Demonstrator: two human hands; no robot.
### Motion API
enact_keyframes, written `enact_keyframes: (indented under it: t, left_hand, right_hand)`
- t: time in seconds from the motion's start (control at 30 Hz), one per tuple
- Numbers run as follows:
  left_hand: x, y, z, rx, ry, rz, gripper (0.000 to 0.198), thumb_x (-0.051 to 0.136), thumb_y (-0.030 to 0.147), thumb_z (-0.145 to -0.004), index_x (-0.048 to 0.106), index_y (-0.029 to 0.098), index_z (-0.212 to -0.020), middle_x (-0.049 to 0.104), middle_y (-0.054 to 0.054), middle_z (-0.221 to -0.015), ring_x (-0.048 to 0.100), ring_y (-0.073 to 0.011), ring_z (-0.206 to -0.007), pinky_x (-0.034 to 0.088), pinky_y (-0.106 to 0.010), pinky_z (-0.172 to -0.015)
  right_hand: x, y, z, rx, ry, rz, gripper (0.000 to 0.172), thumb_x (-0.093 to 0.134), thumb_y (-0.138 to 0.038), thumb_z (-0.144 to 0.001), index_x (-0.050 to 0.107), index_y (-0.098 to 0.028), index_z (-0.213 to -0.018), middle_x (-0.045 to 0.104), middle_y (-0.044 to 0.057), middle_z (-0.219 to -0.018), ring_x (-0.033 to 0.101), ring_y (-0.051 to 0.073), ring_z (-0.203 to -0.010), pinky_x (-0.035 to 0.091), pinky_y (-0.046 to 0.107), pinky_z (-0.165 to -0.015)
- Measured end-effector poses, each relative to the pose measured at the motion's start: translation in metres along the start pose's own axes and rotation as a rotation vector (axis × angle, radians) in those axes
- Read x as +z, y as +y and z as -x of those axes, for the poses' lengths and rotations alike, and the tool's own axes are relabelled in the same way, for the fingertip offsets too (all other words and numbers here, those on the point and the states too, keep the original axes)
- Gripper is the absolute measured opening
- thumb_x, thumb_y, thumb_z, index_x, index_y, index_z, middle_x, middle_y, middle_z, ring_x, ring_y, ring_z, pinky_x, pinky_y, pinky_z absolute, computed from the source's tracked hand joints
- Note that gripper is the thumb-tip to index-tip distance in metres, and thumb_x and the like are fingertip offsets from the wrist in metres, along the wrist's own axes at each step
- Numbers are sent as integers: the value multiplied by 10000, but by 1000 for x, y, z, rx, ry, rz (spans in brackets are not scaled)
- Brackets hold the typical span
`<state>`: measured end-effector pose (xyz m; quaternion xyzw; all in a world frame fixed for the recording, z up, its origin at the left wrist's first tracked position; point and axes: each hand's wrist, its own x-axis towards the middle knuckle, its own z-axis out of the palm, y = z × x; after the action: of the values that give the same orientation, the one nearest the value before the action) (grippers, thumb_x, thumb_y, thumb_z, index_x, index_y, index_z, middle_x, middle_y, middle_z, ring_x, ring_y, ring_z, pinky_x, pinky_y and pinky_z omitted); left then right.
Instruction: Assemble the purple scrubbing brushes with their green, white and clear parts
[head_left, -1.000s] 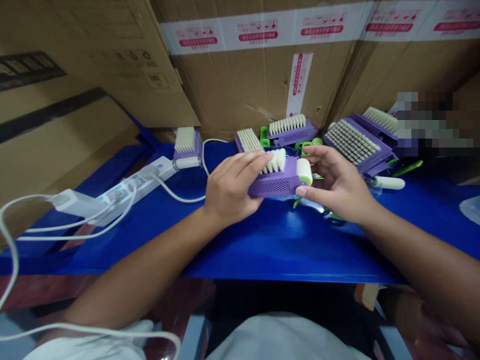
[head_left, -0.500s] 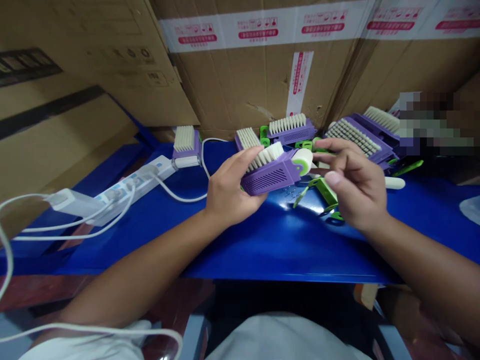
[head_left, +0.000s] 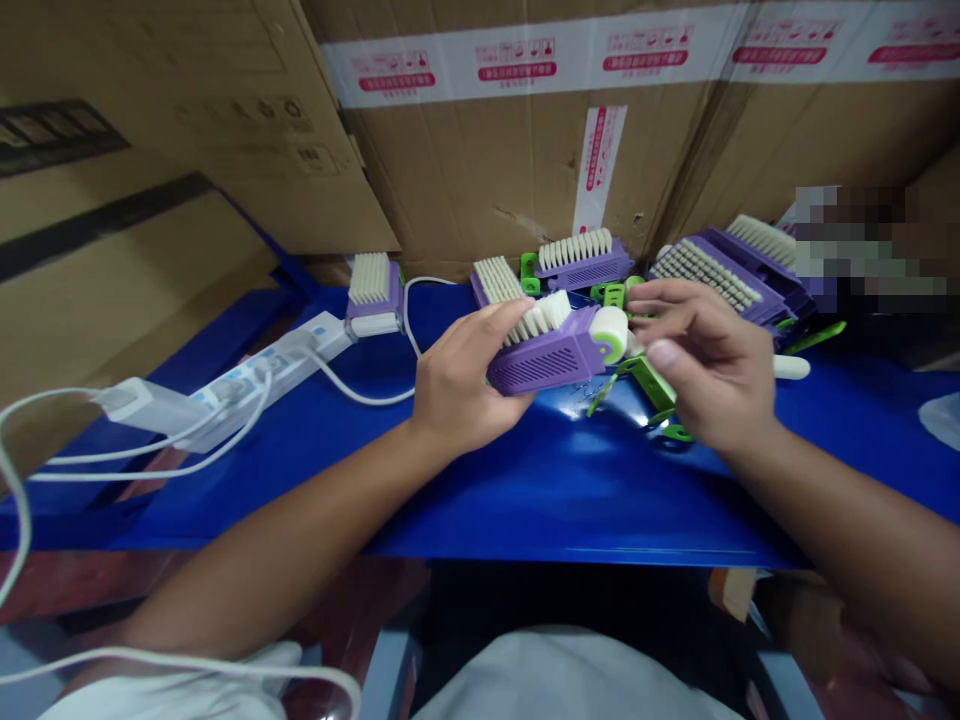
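Left hand (head_left: 469,375) closed around a purple bristle brush (head_left: 544,360), held tilted above the blue tabletop (head_left: 570,500), bristles angled toward the far edge. Right hand (head_left: 705,360) half open, fingers curled just beside the brush's white roller end (head_left: 609,333); contact cannot be confirmed. A green plastic bracket (head_left: 649,385) lies on the tabletop beneath the right hand.

The person is wearing a pale grey top (head_left: 570,680) with a bunched white sleeve (head_left: 172,695) by the left elbow, leaving the left forearm (head_left: 277,550), right forearm (head_left: 847,530), left hand (head_left: 465,385) and right hand (head_left: 705,365) showing bare.
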<state>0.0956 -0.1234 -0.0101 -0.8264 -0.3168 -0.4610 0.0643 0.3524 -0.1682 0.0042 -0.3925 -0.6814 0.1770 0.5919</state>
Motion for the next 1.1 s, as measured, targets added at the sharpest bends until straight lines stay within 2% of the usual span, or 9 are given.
enact_keyframes:
  t: [0.07,0.23,0.37,0.53,0.73,0.83,0.9,1.0,1.1]
  left_hand:
    - [0,0,0,-41,-2,2,647,808,217,-886,601,253,-1498,773,-78,-1456,773,-272,-1312,636,-397,-1146]
    - [-2,-2,-1,-27,1,-31,665,810,213,-864,602,273,-1493,776,-67,-1461,772,-279,-1316,633,-404,-1150]
    - [-2,-2,-1,-4,-11,-42,661,796,217,-868,601,254,-1498,779,-74,-1456,777,-274,-1313,640,-388,-1135]
    - [-2,-1,-1,39,-27,-42,658,771,185,-873,600,270,-1502,783,-75,-1446,779,-277,-1310,634,-398,-1145]
    - [0,-1,0,-46,-71,9,660,802,217,-863,614,237,-1495,775,-88,-1461,770,-279,-1330,637,-410,-1155]
    - [2,-1,0,-41,-81,1,646,790,212,-864,620,236,-1487,784,-82,-1444,781,-271,-1302,647,-394,-1128]
    - [2,-1,0,-2,-80,-18,642,773,197,-865,620,243,-1487,789,-78,-1437,785,-270,-1292,649,-392,-1119]
    - [2,-1,0,62,-78,-23,631,761,192,-877,615,246,-1489,794,-82,-1426,790,-275,-1284,651,-405,-1120]
    - [2,0,0,92,-86,-1,603,759,209,-903,608,240,-1485,795,-91,-1414,790,-278,-1279,648,-417,-1126]
  right_hand:
    - [-1,0,-1,-36,76,15,349,754,-576,-1003,762,-309,-779,783,95,-1136,743,344,-1168,592,608,-1105]
    - [0,-5,-2,-18,-36,71,376,759,-671,-948,830,-364,-1154,752,82,-1394,685,377,-1339,539,635,-1194]
    - [1,0,0,-98,110,-2,478,648,-529,-1065,714,-307,-647,770,75,-937,738,334,-1095,564,606,-1105]
    - [2,2,2,3,51,44,350,706,-640,-1009,837,-372,-1192,760,69,-1331,710,347,-1259,568,603,-1139]
    - [-2,6,-2,44,195,-3,461,556,-646,-1090,770,-304,-867,765,99,-1041,741,348,-1176,575,586,-1112]
    - [0,14,-3,159,80,-122,389,763,-689,-959,741,-333,-1116,755,76,-1252,738,327,-1195,619,549,-1048]
    - [3,16,-1,280,-66,-197,639,911,-677,-826,664,-361,-1323,738,71,-1356,756,311,-1165,655,514,-979]
    - [10,15,3,409,-229,-273,857,1036,-548,-713,596,-356,-1423,777,51,-1264,791,284,-1060,690,469,-901]
    - [13,10,4,480,-250,-318,796,1075,-420,-670,652,-325,-1337,795,10,-1102,795,249,-938,707,419,-803]
